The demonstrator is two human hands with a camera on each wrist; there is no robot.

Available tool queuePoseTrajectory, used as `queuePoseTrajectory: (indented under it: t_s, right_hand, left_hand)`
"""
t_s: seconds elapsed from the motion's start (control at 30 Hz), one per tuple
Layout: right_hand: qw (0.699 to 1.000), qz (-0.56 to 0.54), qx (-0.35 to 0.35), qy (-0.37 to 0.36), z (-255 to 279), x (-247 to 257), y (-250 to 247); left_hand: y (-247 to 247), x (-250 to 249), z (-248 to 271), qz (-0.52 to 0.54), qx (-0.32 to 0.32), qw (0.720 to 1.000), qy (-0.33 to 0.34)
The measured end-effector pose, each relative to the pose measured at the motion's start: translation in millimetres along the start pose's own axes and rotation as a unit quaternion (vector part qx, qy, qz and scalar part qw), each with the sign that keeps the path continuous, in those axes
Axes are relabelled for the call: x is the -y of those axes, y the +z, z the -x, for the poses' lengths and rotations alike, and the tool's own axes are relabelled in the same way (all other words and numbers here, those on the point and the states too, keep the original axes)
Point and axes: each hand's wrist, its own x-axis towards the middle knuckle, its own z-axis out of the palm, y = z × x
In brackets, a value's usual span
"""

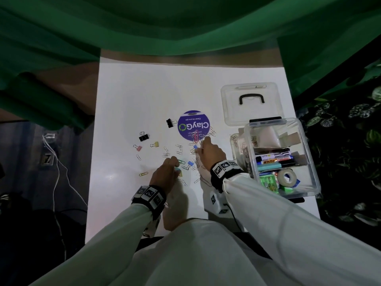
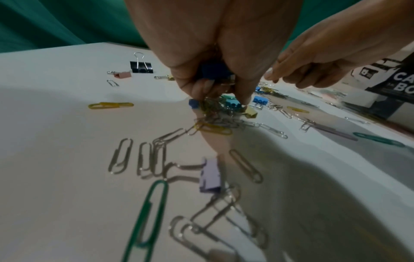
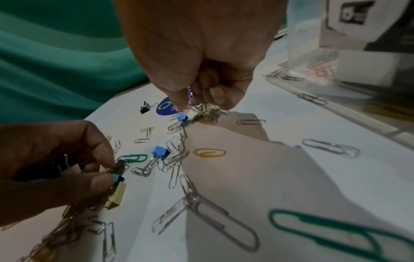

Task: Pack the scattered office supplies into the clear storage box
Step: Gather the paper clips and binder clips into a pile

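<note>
Paper clips and small binder clips lie scattered on the white table (image 1: 127,100). My left hand (image 1: 174,165) (image 2: 224,95) pinches a bunch of paper clips (image 2: 220,110) with teal and yellow binder clips (image 3: 116,184) hanging in it, just above the table. My right hand (image 1: 203,145) (image 3: 199,104) pinches another cluster of silver clips (image 3: 209,111) beside a small blue binder clip (image 3: 182,117), at the edge of the purple round sticker (image 1: 193,123). The clear storage box (image 1: 309,162) stands open to the right, holding markers, tape and erasers.
The box's lid (image 1: 251,104) lies behind the box. Two black binder clips (image 1: 169,122) (image 1: 143,137), a pink one (image 1: 138,148), a yellow one (image 1: 155,144) and a yellow paper clip (image 1: 143,174) lie left of my hands. Green cloth hangs behind the table.
</note>
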Motion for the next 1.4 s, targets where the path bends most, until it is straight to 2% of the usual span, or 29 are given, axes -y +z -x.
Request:
queuePoseTrajectory:
  t_s: [0.17, 0.43, 0.7, 0.97, 1.13, 1.27, 1.4]
  right_hand:
    - [0.999, 0.018, 0.020, -0.028, -11.4, 16.0, 6.5]
    - [0.998, 0.024, 0.051, -0.001, -15.4, 17.7, 7.2]
    - [0.998, -0.043, 0.005, 0.047, -13.2, -0.9, 1.4]
    - [1.000, -0.029, 0.007, 0.008, -14.4, 10.3, 12.5]
    - [0.998, -0.014, 0.049, 0.025, -24.2, 17.2, 7.4]
    - [0.998, -0.011, 0.054, 0.019, -23.5, 15.5, 6.5]
    - [0.996, 0.053, 0.059, -0.028, -16.2, 18.4, 9.8]
  left_hand:
    - [1.0, 3.9, -7.2, -0.013, 0.001, 1.000, -0.012]
    - [-4.0, 11.1, -9.2, 0.009, 0.025, 1.000, 0.010]
    - [-11.7, 13.3, -11.0, 0.098, -0.008, 0.994, 0.040]
    - [-17.2, 4.9, -9.7, 0.133, -0.007, 0.991, 0.003]
    - [-17.6, 1.3, -16.1, 0.112, -0.004, 0.994, -0.001]
    - [-15.6, -5.9, -22.9, 0.072, -0.005, 0.997, 0.006]
    - [-12.8, -17.0, -23.6, 0.125, -0.007, 0.992, -0.006]
